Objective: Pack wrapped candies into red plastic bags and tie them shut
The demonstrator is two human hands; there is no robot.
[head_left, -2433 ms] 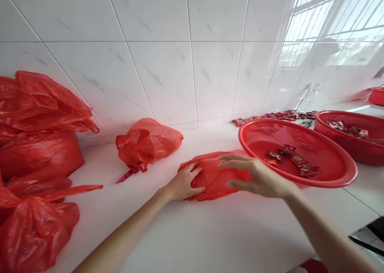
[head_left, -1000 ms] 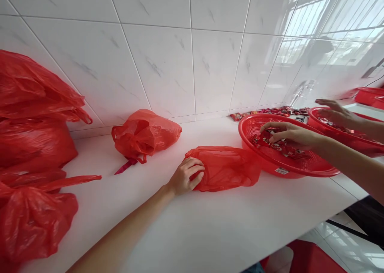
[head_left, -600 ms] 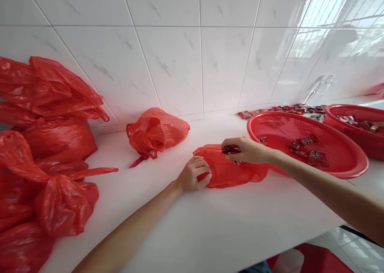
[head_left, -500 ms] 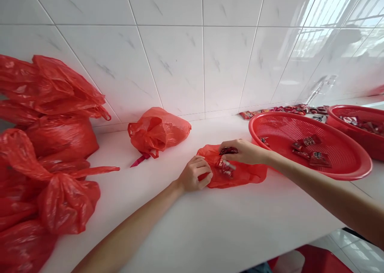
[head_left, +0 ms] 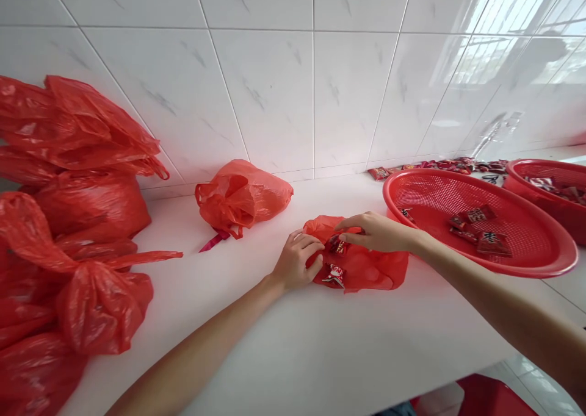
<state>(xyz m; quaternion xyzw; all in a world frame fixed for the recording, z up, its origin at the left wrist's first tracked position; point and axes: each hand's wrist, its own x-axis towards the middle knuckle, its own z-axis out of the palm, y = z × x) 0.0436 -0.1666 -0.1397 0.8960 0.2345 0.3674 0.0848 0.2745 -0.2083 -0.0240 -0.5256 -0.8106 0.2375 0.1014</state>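
Observation:
A red plastic bag [head_left: 382, 269] lies flat on the white counter in front of me. My left hand [head_left: 297, 260] grips the bag's left edge, its fingers curled over the plastic. Over the bag, my right hand [head_left: 378, 232] has its thumb and fingertips apart, with no packet visible between them. A small dark red snack packet [head_left: 337, 245] lies at the bag's mouth, just under the right fingertips. Nearer to me, a red-and-white packet [head_left: 336, 276] rests on the bag beside the left thumb.
To the right, a red perforated basket [head_left: 430, 190] holds several snack packets [head_left: 494, 243]; another red basket [head_left: 544, 211] stands beyond it. More packets [head_left: 451, 166] line the tiled wall, near scissors [head_left: 491, 179]. A filled red bag [head_left: 263, 190] sits behind, and tied red bags [head_left: 98, 309] crowd the left.
My right hand has let go of the dark packet, and its fingers have spread. The red-and-white packet has come down onto the bag near my left thumb. My left hand keeps its place.

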